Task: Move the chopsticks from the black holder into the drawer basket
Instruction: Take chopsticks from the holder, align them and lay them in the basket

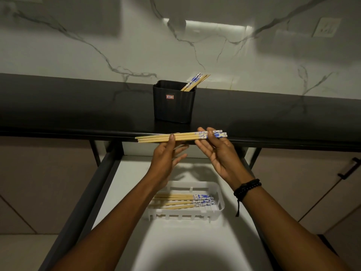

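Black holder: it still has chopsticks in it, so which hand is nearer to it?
Right. The right hand is just below the black holder, slightly rightward; the left hand sits lower, farther down.

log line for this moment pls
both hands hold wooden blue-patterned chopsticks level | black holder not empty | white drawer basket part filled

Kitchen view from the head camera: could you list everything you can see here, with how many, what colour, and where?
holder: one, black, on the dark counter
chopsticks in holder: a few, tan with blue-white ends, leaning right
held chopsticks: small bundle, same colours, level above the drawer
basket: one, white, in the open drawer
chopsticks in basket: several, lying flat
wall: white marble, grey veins
socket: one, pale, upper right wall
wristbands: black beads, right wrist
left hand: holds the plain ends
right hand: holds the patterned ends
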